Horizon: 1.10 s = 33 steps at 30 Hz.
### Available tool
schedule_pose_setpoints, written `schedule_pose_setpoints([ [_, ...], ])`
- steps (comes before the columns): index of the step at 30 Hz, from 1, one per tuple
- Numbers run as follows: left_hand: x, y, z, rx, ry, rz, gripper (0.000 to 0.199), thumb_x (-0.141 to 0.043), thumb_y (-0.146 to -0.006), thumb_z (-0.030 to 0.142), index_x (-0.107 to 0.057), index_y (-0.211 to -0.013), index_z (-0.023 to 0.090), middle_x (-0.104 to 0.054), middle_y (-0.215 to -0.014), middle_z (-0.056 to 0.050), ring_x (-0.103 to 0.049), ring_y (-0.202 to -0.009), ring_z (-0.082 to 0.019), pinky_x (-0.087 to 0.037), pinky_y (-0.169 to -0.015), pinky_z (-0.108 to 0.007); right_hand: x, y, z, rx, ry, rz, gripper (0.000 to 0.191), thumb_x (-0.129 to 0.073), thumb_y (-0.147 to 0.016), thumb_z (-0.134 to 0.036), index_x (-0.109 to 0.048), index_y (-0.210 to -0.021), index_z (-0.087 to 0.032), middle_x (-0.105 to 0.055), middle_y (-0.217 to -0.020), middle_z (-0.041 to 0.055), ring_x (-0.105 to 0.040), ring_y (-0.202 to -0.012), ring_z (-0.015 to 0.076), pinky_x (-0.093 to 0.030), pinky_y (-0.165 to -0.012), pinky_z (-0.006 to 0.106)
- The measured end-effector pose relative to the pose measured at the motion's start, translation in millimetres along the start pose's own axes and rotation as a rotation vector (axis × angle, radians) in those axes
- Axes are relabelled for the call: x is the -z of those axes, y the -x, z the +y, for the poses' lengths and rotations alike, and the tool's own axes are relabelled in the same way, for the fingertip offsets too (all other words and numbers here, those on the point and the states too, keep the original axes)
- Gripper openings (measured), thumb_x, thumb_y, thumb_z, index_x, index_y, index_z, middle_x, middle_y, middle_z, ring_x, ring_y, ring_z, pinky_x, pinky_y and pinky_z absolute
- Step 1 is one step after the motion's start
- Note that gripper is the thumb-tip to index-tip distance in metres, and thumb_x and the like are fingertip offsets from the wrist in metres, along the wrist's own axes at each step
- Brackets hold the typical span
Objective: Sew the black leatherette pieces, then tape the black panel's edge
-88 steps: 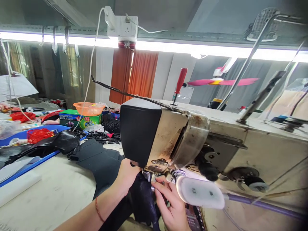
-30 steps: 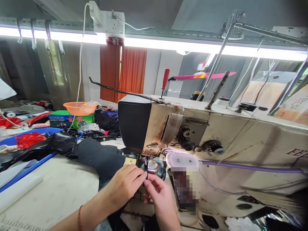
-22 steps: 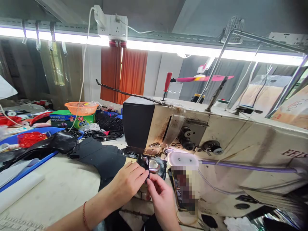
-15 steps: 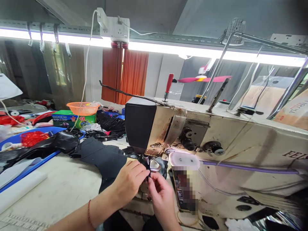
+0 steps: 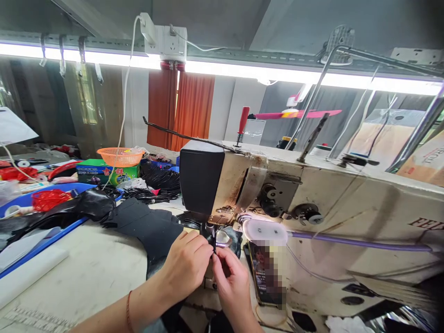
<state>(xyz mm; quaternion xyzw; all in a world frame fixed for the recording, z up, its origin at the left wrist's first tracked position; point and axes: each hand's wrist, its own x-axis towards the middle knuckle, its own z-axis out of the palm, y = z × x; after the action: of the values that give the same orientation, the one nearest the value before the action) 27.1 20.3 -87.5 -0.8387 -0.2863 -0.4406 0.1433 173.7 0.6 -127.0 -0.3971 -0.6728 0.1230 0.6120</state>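
Below the needle area of a cream sewing machine [image 5: 347, 199], my left hand [image 5: 190, 259] has its fingers closed on a small black piece [image 5: 212, 240], mostly hidden by the fingers. My right hand [image 5: 231, 280] pinches the lower edge of the same piece with thumb and forefinger, its fingertips touching or nearly touching the left ones. Joined or overlapping black material [image 5: 149, 226] spreads over the table to the left of my hands. A lit oval lamp [image 5: 265, 231] hangs just right of the needle area.
A phone [image 5: 263, 273] lies right of my right hand. On the left are a blue tray [image 5: 74, 226] with black pieces, a green box [image 5: 93, 172] and an orange basket [image 5: 121, 157]. A white roll [image 5: 34, 273] lies at the near left.
Both hands have shifted very slightly, with the left fingertips a little further left. The black piece stays between them beside the needle area.
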Motion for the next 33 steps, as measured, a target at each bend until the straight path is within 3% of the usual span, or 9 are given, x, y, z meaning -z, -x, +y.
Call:
schedule_pose_setpoints([
  [6, -5.7, -1, 1, 0.061, -0.051, -0.041, 0.028, -0.041, -0.096, 0.011, -0.060, -0.076, 0.017, -0.061, -0.074, -0.003, -0.053, -0.072, -0.019, -0.036, -0.067, -0.035, 2, 0, 0, 0.013, 0.016, -0.006, 0.015, -0.054, -0.090, -0.016, -0.068, -0.084, -0.019, -0.067, -0.075, 0.0026, -0.064, -0.066, 0.0147, -0.052, -0.061, 0.022],
  [10, 0.5, -2, 6, 0.012, -0.042, -0.056, 0.024, -0.042, -0.096, 0.012, -0.061, -0.082, 0.017, -0.063, -0.078, -0.003, -0.054, -0.074, -0.020, -0.038, -0.068, -0.035, 3, 1, 0, 0.000, 0.012, -0.014, 0.016, -0.054, -0.091, -0.017, -0.069, -0.086, -0.019, -0.066, -0.075, 0.0026, -0.065, -0.067, 0.0149, -0.053, -0.061, 0.022],
  [19, 3.6, -6, 14, -0.112, -0.327, -0.111, 0.026, -0.046, -0.090, 0.006, -0.052, -0.068, 0.019, -0.053, -0.064, -0.002, -0.048, -0.062, -0.021, -0.034, -0.059, -0.035, 1, 3, -2, -0.087, -0.019, -0.040, 0.017, -0.054, -0.092, -0.021, -0.069, -0.086, -0.018, -0.065, -0.075, 0.0025, -0.062, -0.065, 0.0151, -0.051, -0.060, 0.023],
  [26, -10.7, -5, -1, 0.127, -0.027, -0.158, 0.020, -0.047, -0.089, 0.004, -0.057, -0.078, 0.018, -0.063, -0.076, -0.003, -0.059, -0.073, -0.019, -0.047, -0.067, -0.032, 0, 2, 4, -0.161, -0.111, -0.038, 0.019, -0.053, -0.092, -0.027, -0.068, -0.082, -0.019, -0.067, -0.075, 0.0039, -0.060, -0.065, 0.0158, -0.050, -0.059, 0.023],
  [30, -5.9, -6, -6, 0.191, 0.104, -0.168, 0.016, -0.053, -0.091, 0.007, -0.059, -0.083, 0.019, -0.065, -0.078, 0.003, -0.062, -0.072, -0.012, -0.050, -0.066, -0.022, 1, 1, 6, -0.193, -0.184, -0.046, 0.019, -0.055, -0.091, -0.030, -0.069, -0.083, -0.019, -0.067, -0.073, 0.0038, -0.060, -0.063, 0.0157, -0.050, -0.057, 0.022],
  [33, -1.4, -4, -7, 0.192, 0.182, -0.152, 0.006, -0.062, -0.089, 0.013, -0.065, -0.088, 0.019, -0.069, -0.087, 0.001, -0.063, -0.083, -0.016, -0.051, -0.076, -0.027, 2, 2, 8, -0.210, -0.218, -0.057, 0.018, -0.058, -0.090, -0.031, -0.069, -0.082, -0.019, -0.066, -0.074, 0.0040, -0.061, -0.065, 0.0164, -0.051, -0.058, 0.023],
])
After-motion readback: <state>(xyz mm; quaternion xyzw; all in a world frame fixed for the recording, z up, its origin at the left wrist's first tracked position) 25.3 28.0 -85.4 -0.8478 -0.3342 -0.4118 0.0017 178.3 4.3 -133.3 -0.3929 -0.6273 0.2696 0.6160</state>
